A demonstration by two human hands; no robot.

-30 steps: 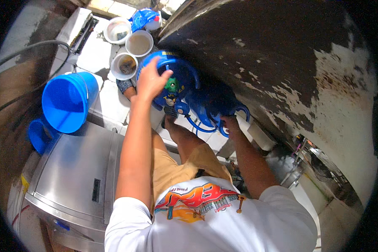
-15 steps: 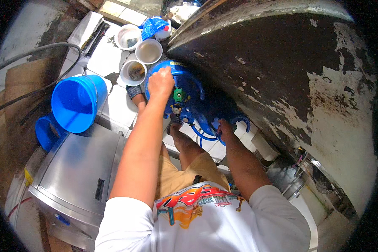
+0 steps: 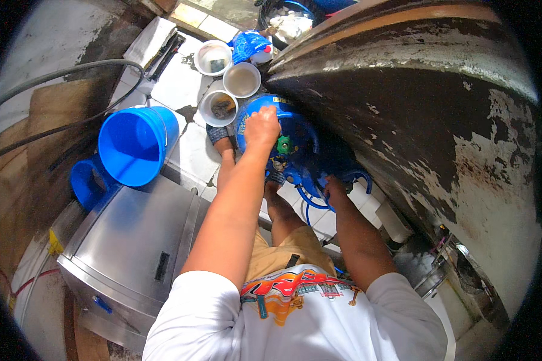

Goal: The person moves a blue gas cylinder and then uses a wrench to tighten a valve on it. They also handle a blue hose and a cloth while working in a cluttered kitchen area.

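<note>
My left hand (image 3: pixel 262 127) is closed in a fist around the collar of a blue gas cylinder (image 3: pixel 247 123). A green valve knob (image 3: pixel 283 144) sits inside that collar, just right of my wrist. My right hand (image 3: pixel 335 186) is closed on the collar of a second blue cylinder (image 3: pixel 362 175), lower and to the right; that cylinder's body is mostly lost in shadow. Close to the knob are a regulator-like fitting (image 3: pixel 279 162) and a blue hose (image 3: pixel 308 204) that loops down between the cylinders. My feet stand beside the first cylinder.
White tubs with murky contents, including a near one (image 3: pixel 218 109), stand beyond the left cylinder beside a blue plastic bag (image 3: pixel 247 46). A blue bucket (image 3: pixel 132 146) and a steel chest (image 3: pixel 141 231) are at left. A peeling curved wall (image 3: pixel 403 90) hems in the right side.
The view has turned slightly, so the floor and tubs appear farther right. Both hands keep their grip on the cylinder collars, with little visible movement of the cylinders.
</note>
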